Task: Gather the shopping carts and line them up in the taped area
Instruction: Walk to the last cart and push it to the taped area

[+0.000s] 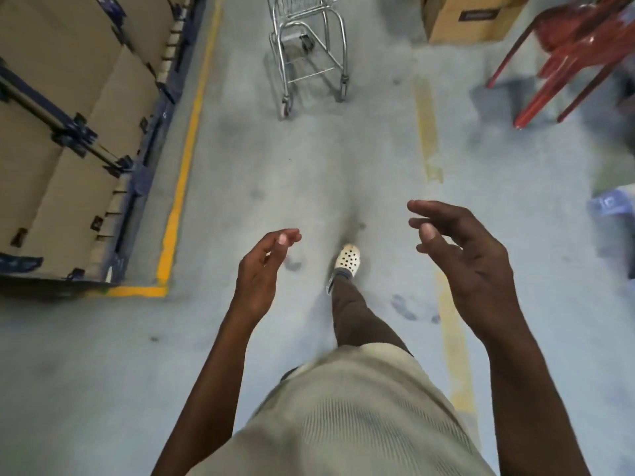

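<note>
A silver wire shopping cart (309,46) stands on the grey floor at the top centre, its basket cut off by the frame's upper edge. It is well ahead of both hands. My left hand (261,273) is raised in front of me, fingers loosely curled and apart, holding nothing. My right hand (460,255) is a little higher and to the right, fingers spread, also empty. A yellow tape line (185,159) runs along the floor on the left and turns a corner near the shelving. A fainter worn yellow line (427,132) runs on the right.
Blue metal shelving with cardboard boxes (68,139) fills the left side. A cardboard box (470,18) sits at the top right, with a red plastic chair (567,56) beside it. A blue object (615,207) lies at the right edge. My foot in a white clog (348,257) steps forward.
</note>
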The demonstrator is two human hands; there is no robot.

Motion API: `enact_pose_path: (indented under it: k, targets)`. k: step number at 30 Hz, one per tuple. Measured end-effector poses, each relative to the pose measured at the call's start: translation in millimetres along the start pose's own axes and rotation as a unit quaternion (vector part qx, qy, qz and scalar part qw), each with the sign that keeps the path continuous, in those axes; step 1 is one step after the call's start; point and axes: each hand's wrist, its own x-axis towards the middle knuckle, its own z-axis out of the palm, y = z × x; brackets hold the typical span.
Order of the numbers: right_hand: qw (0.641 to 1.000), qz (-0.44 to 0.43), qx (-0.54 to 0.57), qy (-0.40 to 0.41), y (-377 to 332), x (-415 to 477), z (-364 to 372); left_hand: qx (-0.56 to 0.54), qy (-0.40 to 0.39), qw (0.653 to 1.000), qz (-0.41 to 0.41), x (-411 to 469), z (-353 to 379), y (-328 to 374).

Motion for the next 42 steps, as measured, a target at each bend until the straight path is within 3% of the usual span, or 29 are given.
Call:
enact_pose_path:
  k: [4, 12, 16, 20, 25, 32, 37, 42]
  targets:
    - [0.999, 0.019, 0.034, -0.039, 24, 140, 21, -0.033, 0.015, 0.999, 0.02, 118, 1, 39]
    - [0.965, 0.173, -0.01, -0.199, 97, 392, 66, -0.064, -0.038, 0.972, 0.223, 307, -11, 200]
    - [0.958, 0.213, 0.017, -0.189, 108, 483, 86, -0.071, -0.048, 0.952, 0.293, 397, -24, 237]
    - [0.976, 0.154, 0.039, -0.15, 81, 594, 111, -0.086, -0.036, 0.965, 0.244, 515, -32, 211]
    - [0.991, 0.042, 0.102, -0.075, -16, 734, 139, -0.087, -0.047, 0.99, 0.099, 674, -48, 170]
    - [0.981, -0.087, 0.168, -0.047, -122, 861, 145, -0.049, -0.087, 0.994, -0.054, 860, -65, 161]
    - [0.983, -0.127, 0.121, -0.055, -123, 939, 138, 0.022, -0.112, 0.993, 0.014, 958, -43, 202]
    - [0.992, -0.103, 0.028, -0.07, -75, 1047, 123, 0.22, -0.023, 0.957, 0.187, 1044, -10, 241]
